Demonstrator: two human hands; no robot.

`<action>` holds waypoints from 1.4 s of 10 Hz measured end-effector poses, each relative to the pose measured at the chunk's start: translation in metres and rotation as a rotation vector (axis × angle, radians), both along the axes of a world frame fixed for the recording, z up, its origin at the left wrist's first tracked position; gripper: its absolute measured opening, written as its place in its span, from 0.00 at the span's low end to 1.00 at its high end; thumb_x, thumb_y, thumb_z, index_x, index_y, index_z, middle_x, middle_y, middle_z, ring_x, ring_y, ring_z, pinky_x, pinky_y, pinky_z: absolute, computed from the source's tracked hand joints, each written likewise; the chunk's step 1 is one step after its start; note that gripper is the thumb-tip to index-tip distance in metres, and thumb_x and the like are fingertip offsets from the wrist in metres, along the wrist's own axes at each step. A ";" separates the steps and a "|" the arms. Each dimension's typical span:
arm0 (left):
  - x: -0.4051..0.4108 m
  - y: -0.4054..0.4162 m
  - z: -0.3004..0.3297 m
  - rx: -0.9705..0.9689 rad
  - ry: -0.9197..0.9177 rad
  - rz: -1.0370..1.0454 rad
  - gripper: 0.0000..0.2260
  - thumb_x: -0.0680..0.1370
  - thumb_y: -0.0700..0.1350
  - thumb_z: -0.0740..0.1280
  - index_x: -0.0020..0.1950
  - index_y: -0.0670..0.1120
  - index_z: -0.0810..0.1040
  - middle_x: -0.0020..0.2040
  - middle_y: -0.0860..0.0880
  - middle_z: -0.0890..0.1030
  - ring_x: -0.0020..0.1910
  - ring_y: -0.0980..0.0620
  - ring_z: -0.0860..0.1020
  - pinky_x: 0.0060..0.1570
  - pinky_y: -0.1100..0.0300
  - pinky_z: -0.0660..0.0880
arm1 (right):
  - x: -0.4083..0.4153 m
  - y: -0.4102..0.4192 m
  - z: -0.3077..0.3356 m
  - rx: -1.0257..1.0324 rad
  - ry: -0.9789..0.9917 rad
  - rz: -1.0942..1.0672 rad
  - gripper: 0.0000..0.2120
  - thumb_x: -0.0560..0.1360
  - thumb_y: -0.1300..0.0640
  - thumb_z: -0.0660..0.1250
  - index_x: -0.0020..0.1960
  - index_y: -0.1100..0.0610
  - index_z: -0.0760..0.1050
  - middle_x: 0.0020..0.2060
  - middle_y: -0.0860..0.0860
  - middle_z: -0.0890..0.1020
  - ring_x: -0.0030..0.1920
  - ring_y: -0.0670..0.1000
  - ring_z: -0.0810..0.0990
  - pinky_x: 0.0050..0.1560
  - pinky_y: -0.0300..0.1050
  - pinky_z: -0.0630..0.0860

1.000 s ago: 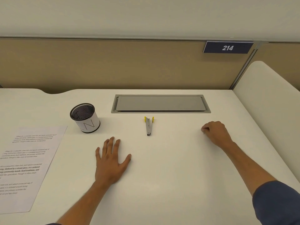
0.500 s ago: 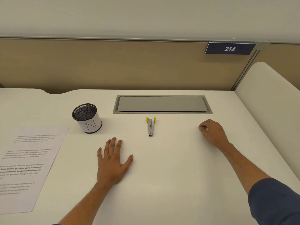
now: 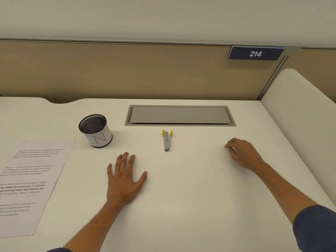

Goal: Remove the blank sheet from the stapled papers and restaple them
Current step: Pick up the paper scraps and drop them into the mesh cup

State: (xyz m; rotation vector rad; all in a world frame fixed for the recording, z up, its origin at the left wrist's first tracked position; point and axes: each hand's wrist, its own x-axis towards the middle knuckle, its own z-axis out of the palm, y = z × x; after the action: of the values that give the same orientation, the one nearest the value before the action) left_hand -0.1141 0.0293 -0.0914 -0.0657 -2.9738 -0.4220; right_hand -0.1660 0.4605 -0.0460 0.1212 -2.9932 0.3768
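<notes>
1. Where the desk [image 3: 181,206] lies nearest, two forearms reach onto its white top, the right one in a dark blue sleeve [image 3: 316,228].
2. Left hand [image 3: 123,180] lies flat, palm down, fingers straight and slightly spread, holding nothing; it rests on bare desk just left of centre.
3. Papers [image 3: 29,188] lie flat at the near left, printed side up with several blocks of text, their left part cut off by the frame edge. They are well apart from both hands. Any staple cannot be made out, nor how many sheets there are.
4. Right hand [image 3: 243,153] rests on the desk at the right, farther out than the left one, fingers curled under into a loose fist. Whether something tiny sits under the fingertips cannot be told.
5. Staple remover [image 3: 167,140], a slim grey metal tool with yellow tabs at its far end, lies between the hands and a little beyond them, its length running near to far, touching neither hand.
6. Mesh cup [image 3: 95,130], black wire with a white paper band marked with letters, stands upright to the left of the tool, just beyond the papers' far right corner.
7. Grey hatch [image 3: 180,115] sits flush in the desk just beyond the tool.
8. Tan partition [image 3: 127,70] closes the far side, bearing a dark sign [image 3: 255,53] reading 214 at the right.
</notes>
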 end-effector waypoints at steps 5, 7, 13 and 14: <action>0.000 0.000 0.001 -0.009 -0.006 0.001 0.37 0.74 0.69 0.48 0.76 0.50 0.61 0.79 0.49 0.58 0.78 0.50 0.52 0.75 0.43 0.47 | -0.005 0.005 0.011 -0.116 -0.141 -0.064 0.08 0.76 0.63 0.67 0.51 0.60 0.84 0.48 0.53 0.85 0.48 0.56 0.82 0.52 0.50 0.77; 0.000 0.001 0.001 0.002 -0.005 -0.001 0.36 0.74 0.69 0.48 0.76 0.50 0.61 0.79 0.49 0.58 0.78 0.50 0.52 0.75 0.44 0.47 | -0.005 0.001 0.013 -0.002 -0.185 -0.073 0.10 0.76 0.58 0.64 0.44 0.62 0.82 0.43 0.56 0.84 0.44 0.58 0.81 0.47 0.50 0.77; 0.001 0.000 0.000 0.005 0.005 -0.001 0.36 0.74 0.68 0.49 0.76 0.49 0.63 0.78 0.49 0.59 0.78 0.49 0.53 0.74 0.42 0.48 | -0.008 -0.034 0.010 0.041 -0.095 -0.293 0.14 0.74 0.67 0.60 0.57 0.58 0.77 0.43 0.56 0.83 0.42 0.59 0.79 0.38 0.43 0.68; 0.001 0.001 0.001 0.004 0.002 0.001 0.36 0.74 0.69 0.48 0.76 0.49 0.62 0.78 0.49 0.59 0.78 0.49 0.53 0.74 0.43 0.48 | -0.003 -0.038 0.008 0.069 -0.103 -0.302 0.13 0.74 0.68 0.59 0.57 0.59 0.73 0.43 0.56 0.82 0.39 0.57 0.76 0.37 0.44 0.66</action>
State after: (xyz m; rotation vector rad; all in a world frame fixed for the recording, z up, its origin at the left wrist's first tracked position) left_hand -0.1135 0.0303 -0.0906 -0.0635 -2.9707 -0.4268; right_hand -0.1686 0.4228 -0.0384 -0.3513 -3.0575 0.2530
